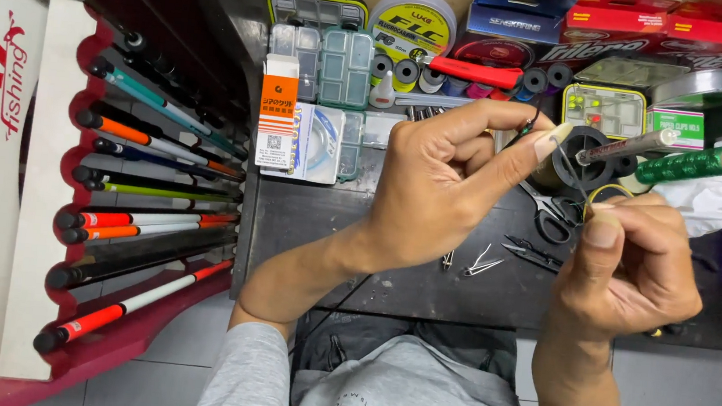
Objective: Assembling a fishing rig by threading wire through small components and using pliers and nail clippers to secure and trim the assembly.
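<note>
Head view: left hand [446,185] pinches thin dark line, right hand [629,264] grips small yellow-green loop [607,193] above black table [390,268]; mid-tying, needs steady tension.

Can't really make out what the left hand [443,180] pinches, just a tiny dark bit at the fingertips. The right hand [629,264] covers most of the thin yellowish loop [609,193]. The scissors [551,214] are half behind both hands, and the red boxes [661,20] get chopped by the top edge.
</note>
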